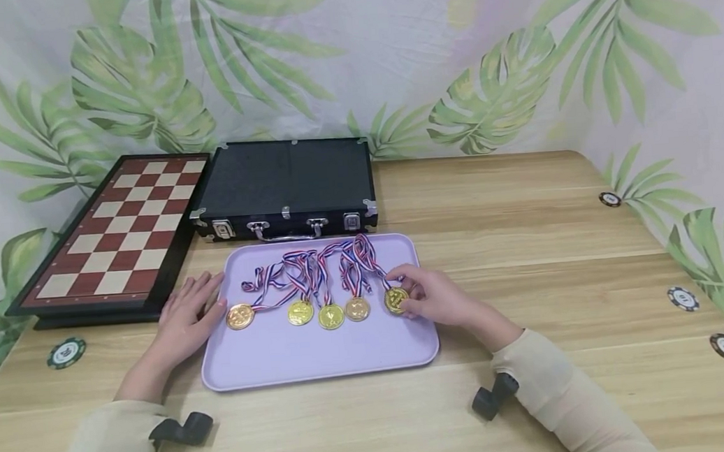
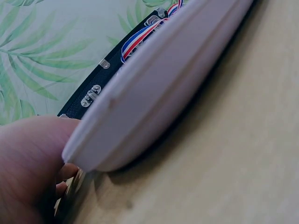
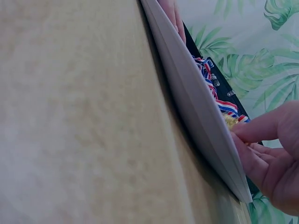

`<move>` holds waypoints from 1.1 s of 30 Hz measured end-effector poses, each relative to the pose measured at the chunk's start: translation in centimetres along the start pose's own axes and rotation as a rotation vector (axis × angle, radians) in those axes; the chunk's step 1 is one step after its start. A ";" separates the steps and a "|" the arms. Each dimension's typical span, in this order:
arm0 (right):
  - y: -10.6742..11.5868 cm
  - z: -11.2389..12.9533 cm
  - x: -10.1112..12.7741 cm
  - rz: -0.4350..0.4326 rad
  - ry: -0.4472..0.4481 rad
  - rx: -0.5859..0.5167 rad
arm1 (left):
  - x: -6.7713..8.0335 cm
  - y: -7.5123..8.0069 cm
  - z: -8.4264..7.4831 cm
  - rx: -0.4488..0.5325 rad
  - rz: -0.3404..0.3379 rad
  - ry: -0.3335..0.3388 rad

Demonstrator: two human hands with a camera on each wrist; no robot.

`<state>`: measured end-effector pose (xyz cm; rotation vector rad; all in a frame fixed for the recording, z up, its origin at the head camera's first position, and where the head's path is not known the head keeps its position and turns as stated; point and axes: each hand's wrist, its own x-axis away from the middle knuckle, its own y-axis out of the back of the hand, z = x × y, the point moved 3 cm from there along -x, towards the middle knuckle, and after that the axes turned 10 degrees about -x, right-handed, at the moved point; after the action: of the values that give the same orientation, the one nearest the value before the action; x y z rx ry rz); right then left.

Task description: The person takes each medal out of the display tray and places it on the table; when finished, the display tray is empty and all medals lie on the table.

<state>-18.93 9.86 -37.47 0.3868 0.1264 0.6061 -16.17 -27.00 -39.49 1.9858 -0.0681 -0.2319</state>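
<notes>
**Rightmost medal pinched on the lilac tray**

Position. Five gold medals lie in a row across the middle of the lilac tray [image 1: 321,358], centre of the head view. Their red-white-blue ribbons [image 1: 314,268] bunch toward the tray's far edge, overlapping one another. The rightmost medal [image 1: 396,299] sits near the tray's right rim.

Hands. The right hand [image 1: 433,298] pinches that medal between thumb and fingertips, fingers curled over it. The left hand [image 1: 186,322] lies flat with fingers spread, resting against the tray's left edge, just beside the leftmost medal [image 1: 240,316]. The left wrist view shows only the rim from below, so I cannot tell whether the fingers hook under it.

Handling, as a judgement. The medal looks like a thin, stiff disc, probably light; its glossy face may be slippery, so an edge pinch suits better than a flat press. The ribbon is soft and limp and will trail behind. Because the ribbons cross, lifting one may drag its neighbours. Taking the disc at its rim, or the ribbon close to the loop, gives most control.

Surroundings. A black case [image 1: 286,186] stands just behind the tray, a chessboard [image 1: 125,228] at upper left. Poker chips [image 1: 66,352] dot the wooden surface [image 1: 527,242].
</notes>
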 end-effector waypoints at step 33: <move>11.0 11.2 1.5 -0.149 0.322 -0.258 | -0.1 -0.2 0.1 -0.003 -0.020 -0.015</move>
<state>-20.93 15.47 -22.89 0.0271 0.3782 0.5255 -16.26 -27.02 -39.69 1.9822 -0.0570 -0.2601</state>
